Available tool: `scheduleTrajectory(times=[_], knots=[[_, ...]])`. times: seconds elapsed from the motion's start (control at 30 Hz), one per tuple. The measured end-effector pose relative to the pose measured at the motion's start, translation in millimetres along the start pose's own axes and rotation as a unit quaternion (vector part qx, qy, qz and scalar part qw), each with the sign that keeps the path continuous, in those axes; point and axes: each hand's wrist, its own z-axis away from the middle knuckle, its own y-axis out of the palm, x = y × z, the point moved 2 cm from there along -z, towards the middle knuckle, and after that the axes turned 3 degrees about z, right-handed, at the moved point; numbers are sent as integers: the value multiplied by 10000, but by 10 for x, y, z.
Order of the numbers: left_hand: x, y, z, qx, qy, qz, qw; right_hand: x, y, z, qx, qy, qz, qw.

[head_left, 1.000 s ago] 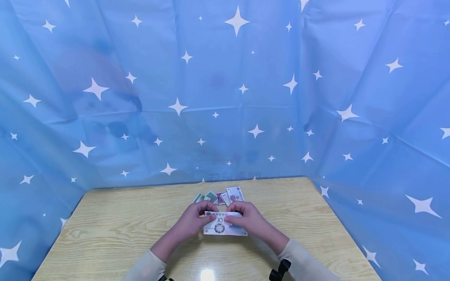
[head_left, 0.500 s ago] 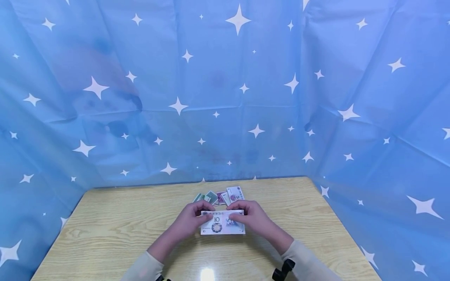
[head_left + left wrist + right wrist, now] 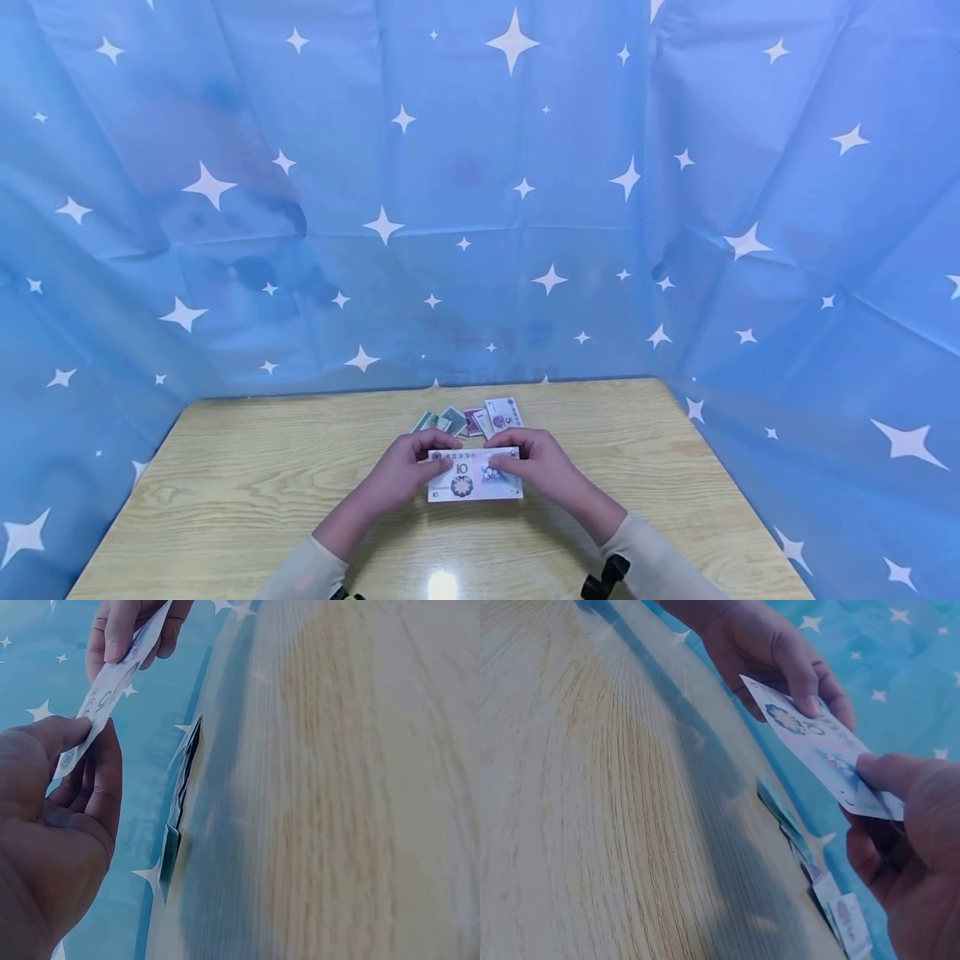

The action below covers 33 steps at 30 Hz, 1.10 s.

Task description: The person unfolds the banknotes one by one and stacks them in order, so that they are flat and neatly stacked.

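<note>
The thumbs of the left hand (image 3: 405, 472) and right hand (image 3: 542, 464) are covering parts of the banknote (image 3: 483, 492), which is itself hiding fingertips behind it in the head view. Its finest lettering there is showing too small to read. The loose notes (image 3: 472, 422) are overlapping, masking parts of one another. The bottom edge is cutting off both sleeves (image 3: 307, 572) and the table (image 3: 225, 492); each wrist view is cropping its nearer hand.

Head view is looking forward and down over table (image 3: 247, 483) from farther back; wrist views are sharing banknote (image 3: 817, 748) close up, from opposite ends.
</note>
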Motion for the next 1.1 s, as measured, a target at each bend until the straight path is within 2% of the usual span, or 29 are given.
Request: scheduleTrajectory(times=[0.23, 0.57, 0.83, 1.1], knots=[[26, -8, -3, 53, 28, -145, 9999, -46, 36, -25, -17, -48, 118, 9999], [118, 16, -47, 253, 189, -878, 9956, -131, 119, -32, -140, 36, 499, 9986], [147, 37, -101, 516, 213, -1909, 9800, -230, 169, -62, -81, -145, 1031, 9945], [176, 18, -149, 536, 214, -2452, 9677, -278, 194, -97, -48, -469, 1631, 9855]])
